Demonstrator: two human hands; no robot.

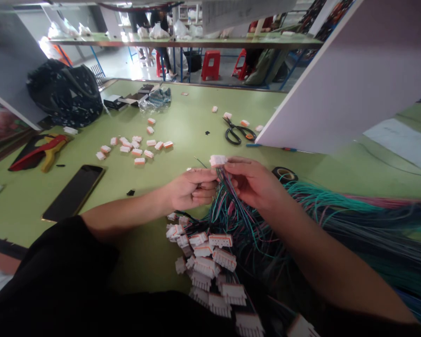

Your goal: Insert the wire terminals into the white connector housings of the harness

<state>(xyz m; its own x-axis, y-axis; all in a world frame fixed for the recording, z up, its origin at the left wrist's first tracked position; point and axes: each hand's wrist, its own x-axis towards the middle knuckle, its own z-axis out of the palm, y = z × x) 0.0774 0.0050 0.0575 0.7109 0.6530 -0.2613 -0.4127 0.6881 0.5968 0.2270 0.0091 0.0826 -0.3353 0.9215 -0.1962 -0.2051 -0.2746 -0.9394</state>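
A white-and-orange wire connector (218,160) is held up in front of me, with thin green, pink and dark wires (226,185) running down from it. My right hand (255,181) is closed in a pinch on the connector's right end and the wires below. At the lower left of the connector, my left hand (193,189) has thumb and curled fingers closed on the wires. A single thin wire end (199,162) sticks out left of the connector. Below my hands lies a pile of wired white connectors (205,267); the wire bundle (337,210) stretches right.
Loose connectors (136,152) lie scattered at left centre. Around them are a phone (73,193), red-and-yellow pliers (44,152), black scissors (238,132), a tape roll (285,174) and a dark bag (66,93). A white panel (337,93) slants at right. People are at a far table (189,43).
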